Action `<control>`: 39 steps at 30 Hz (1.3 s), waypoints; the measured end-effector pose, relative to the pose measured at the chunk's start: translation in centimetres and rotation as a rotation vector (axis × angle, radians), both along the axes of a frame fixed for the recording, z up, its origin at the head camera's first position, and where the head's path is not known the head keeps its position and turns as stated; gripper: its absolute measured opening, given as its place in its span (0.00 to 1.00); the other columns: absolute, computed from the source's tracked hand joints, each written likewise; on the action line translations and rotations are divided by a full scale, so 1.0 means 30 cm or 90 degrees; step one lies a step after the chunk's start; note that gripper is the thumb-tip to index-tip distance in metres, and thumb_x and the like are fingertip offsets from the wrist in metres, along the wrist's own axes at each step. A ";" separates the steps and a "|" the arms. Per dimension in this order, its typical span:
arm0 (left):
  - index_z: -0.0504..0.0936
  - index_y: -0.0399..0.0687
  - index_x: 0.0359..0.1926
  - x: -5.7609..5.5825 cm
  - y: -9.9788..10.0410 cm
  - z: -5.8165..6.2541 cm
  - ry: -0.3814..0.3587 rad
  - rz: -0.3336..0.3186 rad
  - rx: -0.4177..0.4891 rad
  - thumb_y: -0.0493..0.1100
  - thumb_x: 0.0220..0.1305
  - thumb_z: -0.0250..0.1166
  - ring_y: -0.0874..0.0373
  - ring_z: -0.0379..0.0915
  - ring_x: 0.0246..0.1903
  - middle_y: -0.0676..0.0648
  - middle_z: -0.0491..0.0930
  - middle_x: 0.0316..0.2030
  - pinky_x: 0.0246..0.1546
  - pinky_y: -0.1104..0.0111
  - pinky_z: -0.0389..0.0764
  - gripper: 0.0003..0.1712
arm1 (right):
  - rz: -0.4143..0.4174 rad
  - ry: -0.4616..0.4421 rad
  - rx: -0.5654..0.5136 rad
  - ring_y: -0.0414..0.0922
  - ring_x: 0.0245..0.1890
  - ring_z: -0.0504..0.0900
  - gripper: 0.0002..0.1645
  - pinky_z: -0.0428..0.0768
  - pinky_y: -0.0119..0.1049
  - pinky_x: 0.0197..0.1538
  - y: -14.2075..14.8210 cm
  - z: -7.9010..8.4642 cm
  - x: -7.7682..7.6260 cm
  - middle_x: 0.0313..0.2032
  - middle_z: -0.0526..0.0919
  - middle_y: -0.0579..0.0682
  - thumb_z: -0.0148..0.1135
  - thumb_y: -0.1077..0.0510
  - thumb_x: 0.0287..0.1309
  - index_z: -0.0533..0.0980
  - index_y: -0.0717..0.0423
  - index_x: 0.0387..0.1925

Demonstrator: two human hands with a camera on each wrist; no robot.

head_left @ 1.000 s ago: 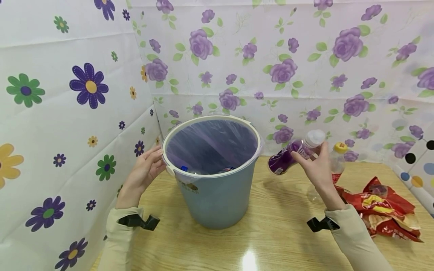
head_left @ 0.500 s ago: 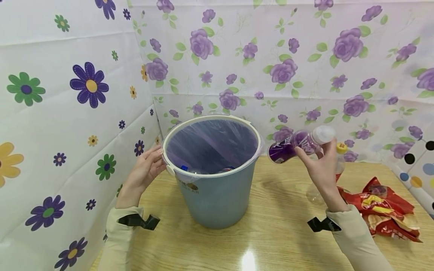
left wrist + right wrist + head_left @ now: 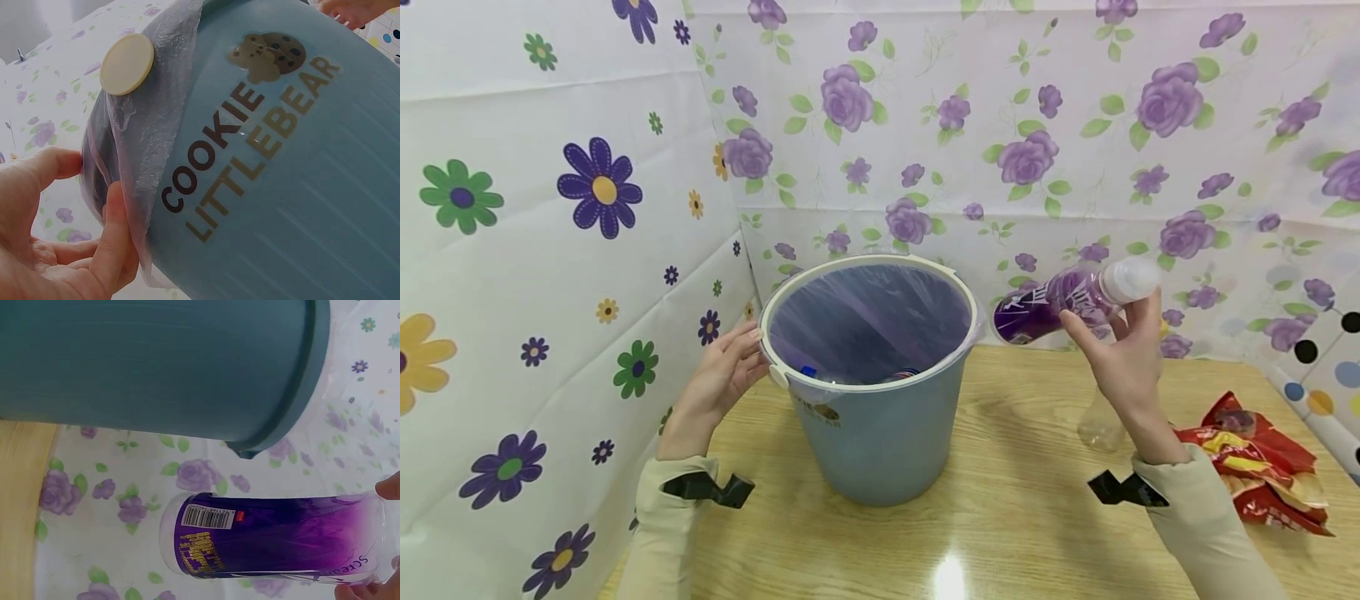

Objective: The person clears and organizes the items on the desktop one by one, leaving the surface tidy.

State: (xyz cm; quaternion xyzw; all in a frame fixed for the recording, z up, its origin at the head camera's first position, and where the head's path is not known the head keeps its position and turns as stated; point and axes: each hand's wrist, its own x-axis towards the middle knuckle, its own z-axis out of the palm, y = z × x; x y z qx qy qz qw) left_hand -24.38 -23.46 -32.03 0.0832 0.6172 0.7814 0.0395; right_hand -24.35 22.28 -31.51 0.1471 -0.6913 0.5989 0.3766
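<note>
A light-blue trash bin [image 3: 880, 450] with a cream rim and a clear plastic liner stands on the table. At its left side my left hand [image 3: 722, 383] pinches the rim between thumb and fingers; the left wrist view shows the fingertips [image 3: 115, 203] on the liner's edge. My right hand [image 3: 1123, 367] grips a purple-labelled plastic drink bottle [image 3: 1048, 308] near its white cap. The bottle is tilted, base toward the bin, in the air right of the rim. In the right wrist view the bottle [image 3: 262, 537] shows its barcode and base.
Inside the bin lie a small blue item [image 3: 807, 372] and a striped piece [image 3: 906, 374]. Behind my right wrist a clear plastic bottle [image 3: 1101, 429] is partly hidden. Red snack bags [image 3: 1262, 467] lie on the wooden table [image 3: 1007, 508] at right. Flowered cloth hangs behind and at left.
My right hand has risen and moved a little right with the bottle, which has tipped closer to level. The left hand stays on the bin's rim.
</note>
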 end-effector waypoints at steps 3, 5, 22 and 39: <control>0.52 0.30 0.71 0.001 0.000 0.001 0.001 0.000 -0.002 0.41 0.71 0.54 0.67 0.80 0.38 0.55 0.83 0.39 0.39 0.79 0.83 0.35 | 0.027 0.029 -0.023 0.45 0.66 0.67 0.48 0.71 0.34 0.68 0.000 0.029 0.000 0.59 0.69 0.46 0.68 0.75 0.47 0.59 0.55 0.68; 0.51 0.30 0.72 0.000 0.000 0.001 0.001 0.001 -0.005 0.42 0.71 0.54 0.67 0.80 0.38 0.55 0.83 0.39 0.39 0.79 0.83 0.35 | 0.038 0.050 -0.036 0.46 0.65 0.68 0.48 0.71 0.32 0.67 -0.002 0.047 0.002 0.59 0.70 0.48 0.68 0.75 0.45 0.60 0.56 0.68; 0.58 0.35 0.69 0.001 -0.002 -0.005 -0.002 0.009 -0.013 0.42 0.71 0.54 0.67 0.80 0.37 0.56 0.82 0.38 0.39 0.79 0.82 0.31 | 0.102 0.130 -0.094 0.48 0.60 0.73 0.44 0.73 0.31 0.65 -0.041 0.156 0.035 0.55 0.73 0.52 0.67 0.78 0.43 0.63 0.61 0.63; 0.45 0.29 0.73 0.011 -0.012 0.026 -0.007 -0.007 -0.079 0.43 0.73 0.51 0.69 0.80 0.36 0.58 0.83 0.36 0.41 0.80 0.82 0.38 | 0.199 0.218 -0.147 0.54 0.57 0.72 0.41 0.80 0.34 0.58 -0.085 0.216 0.061 0.56 0.73 0.60 0.66 0.77 0.43 0.63 0.65 0.62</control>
